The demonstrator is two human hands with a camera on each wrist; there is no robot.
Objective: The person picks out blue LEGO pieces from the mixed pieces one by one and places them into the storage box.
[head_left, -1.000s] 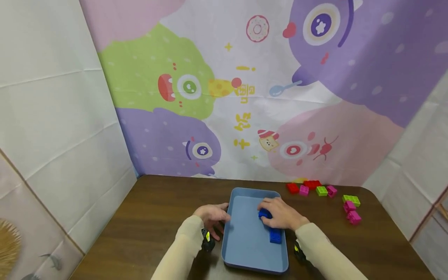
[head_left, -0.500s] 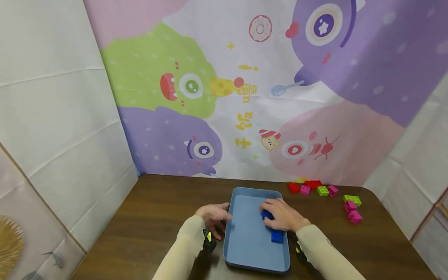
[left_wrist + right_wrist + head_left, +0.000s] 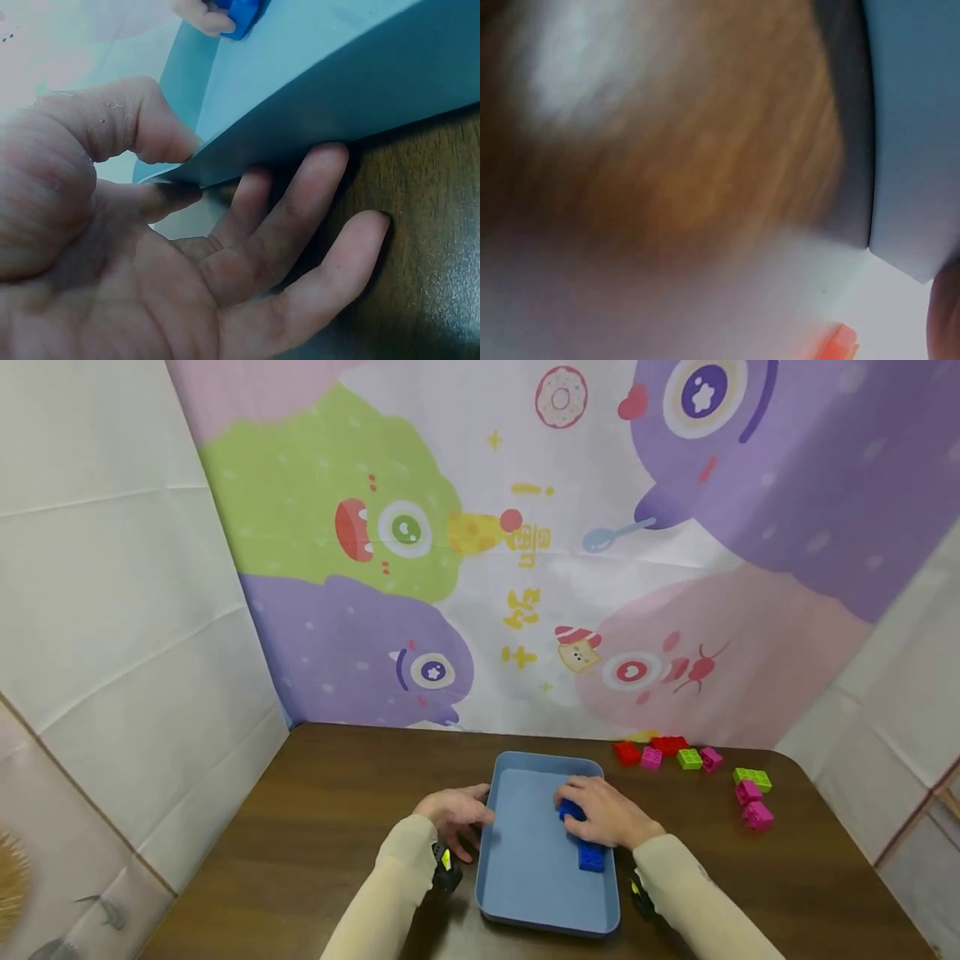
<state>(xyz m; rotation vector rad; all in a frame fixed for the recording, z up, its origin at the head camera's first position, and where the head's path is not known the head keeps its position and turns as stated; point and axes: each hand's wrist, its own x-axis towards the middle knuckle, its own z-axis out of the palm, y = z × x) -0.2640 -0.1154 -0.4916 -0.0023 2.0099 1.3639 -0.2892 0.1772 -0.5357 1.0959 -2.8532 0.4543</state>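
A shallow blue-grey tray [image 3: 525,868] lies on the brown table between my hands. My left hand [image 3: 453,814] pinches the tray's left rim, thumb on top and index finger at the outer side; in the left wrist view the other fingers [image 3: 319,176] spread below the wall. Inside the tray at the right, my right hand [image 3: 603,814] grips a blue toy building brick [image 3: 572,810], partly hidden under the fingers. Another blue brick [image 3: 591,857] lies just nearer, along the right wall. The right wrist view catches mainly the tray's outer wall [image 3: 915,127] and a sliver of hand.
Loose bricks lie at the back right of the table [image 3: 360,827]: red ones [image 3: 670,745], pink ones [image 3: 757,815] and green ones [image 3: 752,778]. A cartoon-printed cloth [image 3: 420,610] hangs behind the table, with pale cloth walls at both sides.
The head view has shifted slightly, so the scene sits a little higher. Both hands stay almost in place at the tray; the right one still holds the blue brick.
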